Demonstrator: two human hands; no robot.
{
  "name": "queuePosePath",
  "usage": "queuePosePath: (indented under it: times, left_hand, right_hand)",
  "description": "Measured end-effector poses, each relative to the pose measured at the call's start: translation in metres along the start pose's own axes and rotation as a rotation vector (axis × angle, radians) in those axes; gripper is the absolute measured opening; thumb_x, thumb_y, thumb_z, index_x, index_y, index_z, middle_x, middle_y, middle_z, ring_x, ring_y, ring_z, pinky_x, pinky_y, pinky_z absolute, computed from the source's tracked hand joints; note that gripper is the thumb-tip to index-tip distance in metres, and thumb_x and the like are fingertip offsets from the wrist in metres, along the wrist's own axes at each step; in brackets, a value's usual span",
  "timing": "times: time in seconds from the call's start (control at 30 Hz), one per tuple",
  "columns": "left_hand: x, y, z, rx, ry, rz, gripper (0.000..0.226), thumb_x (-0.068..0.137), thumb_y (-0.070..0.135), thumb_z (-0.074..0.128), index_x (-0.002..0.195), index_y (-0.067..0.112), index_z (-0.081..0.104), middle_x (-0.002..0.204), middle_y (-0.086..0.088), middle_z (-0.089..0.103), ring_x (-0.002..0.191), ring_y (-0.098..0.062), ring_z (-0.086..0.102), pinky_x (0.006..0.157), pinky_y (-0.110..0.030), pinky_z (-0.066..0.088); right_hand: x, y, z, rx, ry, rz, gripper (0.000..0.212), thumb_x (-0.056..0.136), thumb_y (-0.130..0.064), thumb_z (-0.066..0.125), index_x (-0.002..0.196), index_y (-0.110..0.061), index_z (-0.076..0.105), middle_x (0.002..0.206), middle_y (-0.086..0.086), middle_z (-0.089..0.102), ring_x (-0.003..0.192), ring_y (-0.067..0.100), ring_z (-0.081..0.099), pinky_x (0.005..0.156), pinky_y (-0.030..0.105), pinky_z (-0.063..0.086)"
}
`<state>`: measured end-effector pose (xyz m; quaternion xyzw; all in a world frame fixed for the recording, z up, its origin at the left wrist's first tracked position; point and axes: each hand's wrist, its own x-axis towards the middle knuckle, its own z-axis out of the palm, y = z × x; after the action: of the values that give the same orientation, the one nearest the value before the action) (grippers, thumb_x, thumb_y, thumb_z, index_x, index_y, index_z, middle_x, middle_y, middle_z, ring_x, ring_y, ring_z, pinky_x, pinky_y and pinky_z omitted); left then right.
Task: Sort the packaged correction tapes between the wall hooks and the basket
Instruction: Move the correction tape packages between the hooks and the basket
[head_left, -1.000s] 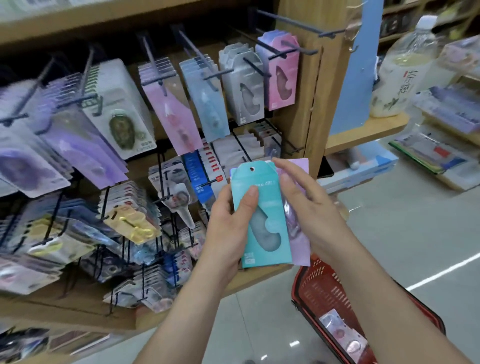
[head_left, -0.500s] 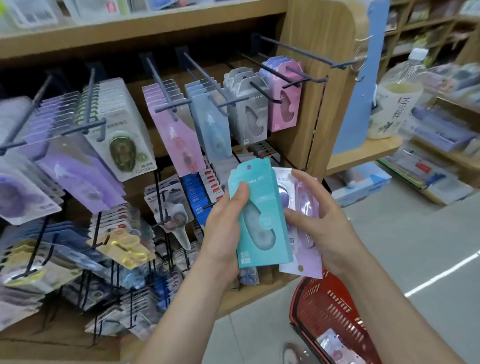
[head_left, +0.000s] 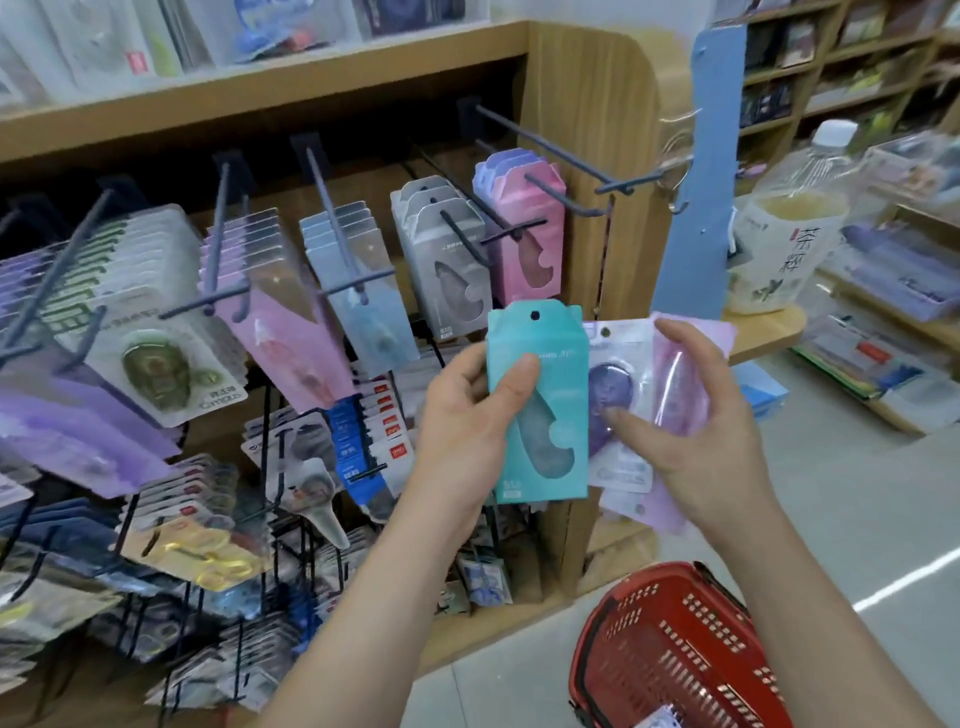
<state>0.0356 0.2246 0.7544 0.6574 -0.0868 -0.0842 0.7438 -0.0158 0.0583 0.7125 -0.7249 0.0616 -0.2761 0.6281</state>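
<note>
My left hand (head_left: 462, 415) grips a teal correction tape pack (head_left: 545, 431) upright, thumb across its front. To its right, my right hand (head_left: 696, 441) holds a clear pack with a purple tape (head_left: 618, 395) and a lilac pack (head_left: 685, 384) behind it, fanned apart. Both sit in front of the wall hooks (head_left: 550, 150), where grey packs (head_left: 447, 260) and pink packs (head_left: 530, 228) hang. The top right hook is bare. The red basket (head_left: 670, 649) stands on the floor below my right forearm, with one pack just visible at its bottom edge.
More hooks to the left carry lilac, pink, blue and white packs (head_left: 156, 332). Lower racks hold scissors and other stationery (head_left: 202, 561). A drink bottle (head_left: 784, 234) stands on a wooden shelf at right beside a blue panel (head_left: 696, 171). Grey floor lies at right.
My hands rose toward the hooks. The teal pack has come away to the left from the packs in my right hand, which now show fanned out beside it.
</note>
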Motion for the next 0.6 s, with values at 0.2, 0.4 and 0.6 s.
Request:
queuePosePath:
  times: [0.2,0.4,0.6]
  left_hand:
    - [0.045,0.015,0.042,0.007,0.048,0.164,0.014,0.090,0.013,0.069,0.103,0.015,0.067,0.097,-0.008,0.076,0.085,-0.019,0.071,0.076,-0.036,0.059]
    - [0.066,0.015,0.058,-0.014,0.077,0.206,0.008,0.092,0.012,0.067,0.098,0.017,0.065,0.085,0.005,0.074,0.077,-0.012,0.072,0.066,-0.028,0.059]
    - [0.077,0.008,0.060,0.091,0.199,0.251,0.005,0.092,0.023,0.068,0.096,0.023,0.065,0.094,-0.001,0.075,0.087,-0.021,0.073,0.074,-0.041,0.061]
  right_hand:
    - [0.017,0.011,-0.024,-0.067,0.057,-0.107,0.074,0.069,-0.020,0.081,0.126,-0.055,0.050,0.136,-0.021,0.054,0.131,0.014,0.051,0.110,0.050,0.041]
    - [0.022,0.014,-0.039,-0.121,0.067,-0.125,0.080,0.071,-0.005,0.087,0.123,-0.054,0.051,0.122,-0.036,0.055,0.121,-0.004,0.052,0.103,0.017,0.041]
    - [0.023,0.010,-0.044,-0.097,0.044,-0.114,0.076,0.071,-0.008,0.088,0.124,-0.052,0.053,0.118,-0.031,0.057,0.110,0.003,0.058,0.094,0.033,0.049]
